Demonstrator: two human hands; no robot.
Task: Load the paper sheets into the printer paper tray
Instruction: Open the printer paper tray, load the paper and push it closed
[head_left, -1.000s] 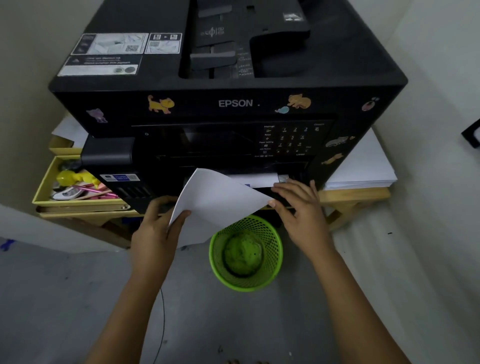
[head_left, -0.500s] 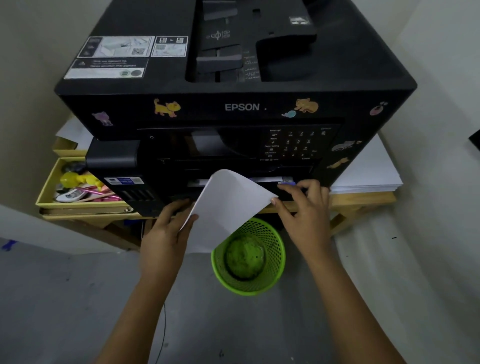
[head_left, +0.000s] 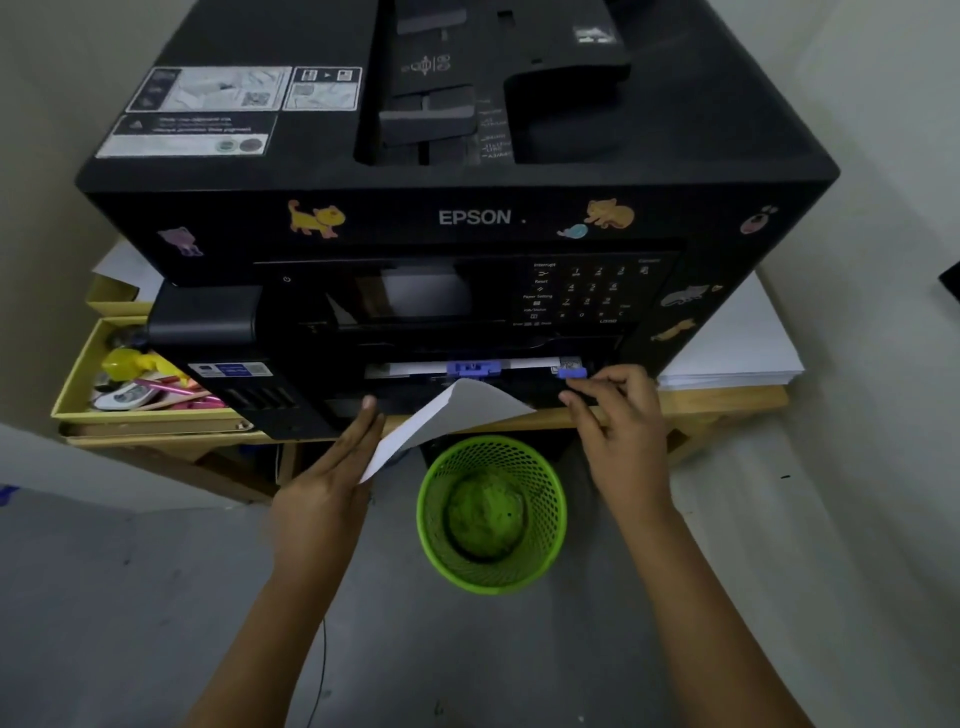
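Pinching the small blue plastic guide tab (head_left: 572, 372) at the tray's right end, the right hand (head_left: 621, 415) is likely setting width for the paper. The left hand (head_left: 332, 467) is lying with straight fingers against the curled white paper sheet (head_left: 447, 415), steadying its edge; the sheet's front corner is sitting at the mouth of the black printer paper tray (head_left: 467, 387), not yet pushed in flat. Below, a green mesh wastebasket (head_left: 491, 514) is holding something green. At the left, a yellow cardboard box (head_left: 78, 374) is holding pens and small items.
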